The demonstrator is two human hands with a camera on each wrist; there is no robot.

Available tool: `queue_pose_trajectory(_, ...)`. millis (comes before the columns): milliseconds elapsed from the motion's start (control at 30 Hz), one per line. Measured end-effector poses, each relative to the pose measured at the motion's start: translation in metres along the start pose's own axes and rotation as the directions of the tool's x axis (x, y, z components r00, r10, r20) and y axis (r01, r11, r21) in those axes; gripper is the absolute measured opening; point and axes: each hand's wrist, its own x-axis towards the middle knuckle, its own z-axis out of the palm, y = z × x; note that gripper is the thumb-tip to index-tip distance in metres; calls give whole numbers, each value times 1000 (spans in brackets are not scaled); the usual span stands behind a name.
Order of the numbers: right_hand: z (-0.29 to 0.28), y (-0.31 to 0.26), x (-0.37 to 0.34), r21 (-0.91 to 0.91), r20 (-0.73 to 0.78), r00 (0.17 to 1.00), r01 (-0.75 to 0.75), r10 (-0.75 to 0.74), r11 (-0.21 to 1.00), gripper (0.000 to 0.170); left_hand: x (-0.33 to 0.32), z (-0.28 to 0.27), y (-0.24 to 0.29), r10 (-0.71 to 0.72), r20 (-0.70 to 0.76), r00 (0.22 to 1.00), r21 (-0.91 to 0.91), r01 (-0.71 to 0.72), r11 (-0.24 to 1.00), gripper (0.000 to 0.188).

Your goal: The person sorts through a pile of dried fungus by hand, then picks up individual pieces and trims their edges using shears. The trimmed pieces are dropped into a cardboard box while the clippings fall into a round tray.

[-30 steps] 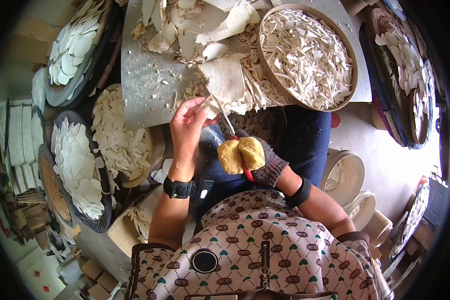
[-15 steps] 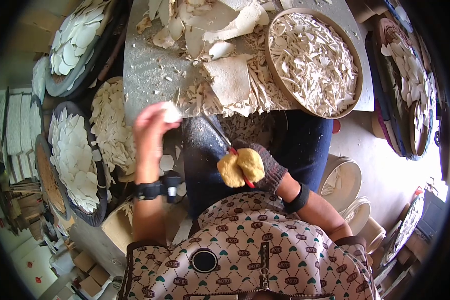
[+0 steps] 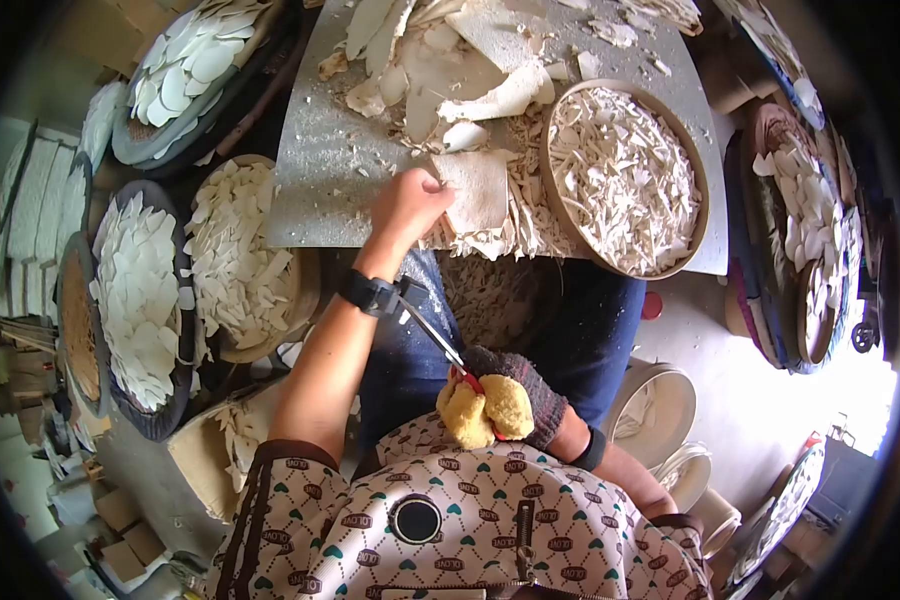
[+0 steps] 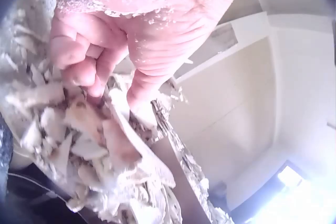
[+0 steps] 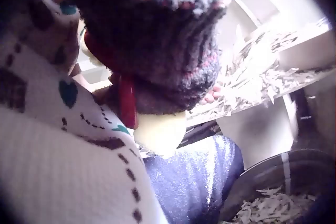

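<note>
My bare left hand (image 3: pixel 410 208) is over the table's near edge and pinches the edge of a flat cream-coloured piece (image 3: pixel 480 198), which lies on a heap of offcuts. From the left wrist view, thumb and fingers come down on either side of a curved pale piece (image 4: pixel 139 148), and dust coats the palm. Low at the lap, my right hand (image 3: pixel 530 395) in a dark knitted glove grips scissors (image 3: pixel 435 335). Their red handles are wrapped in yellow padding (image 3: pixel 485 412), and the blades point up toward the left forearm.
On the metal table (image 3: pixel 320 205), larger pale sheets (image 3: pixel 505 95) lie behind, and a round tray (image 3: pixel 698 190) of slivers stands right. Trays of flat white pieces (image 3: pixel 140 300) line the left. Round containers (image 3: pixel 655 410) stand on the right-hand floor. Scraps fill a basin (image 5: pixel 273 208) between the knees.
The left hand moved away from the scissors to the left with a small white piece, then came forward to the table without it and took hold of the cream piece. The right hand kept the scissors.
</note>
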Motion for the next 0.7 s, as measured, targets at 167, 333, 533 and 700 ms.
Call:
queue_pose_trajectory(167,9,14,-10,56,-14,998,-60,61,997,19,6,11,-17,80,-208,975,-423,-164,891,13)
queue_pose_trajectory(333,9,1,-7,183,3,998,66,-68,981,23,-45,-27,-15,98,-368,924,-529,-296,796,12)
queue_pose_trajectory(533,31,31,1,684,617,740,-335,268,-648,38,-170,-62,-128,-498,-359,789,-846,-50,531,39)
queue_pose_trajectory(700,22,137,-4,-402,655,650,-132,-385,-906,26,-299,-44,-253,-861,-189,472,-950,133,281,48)
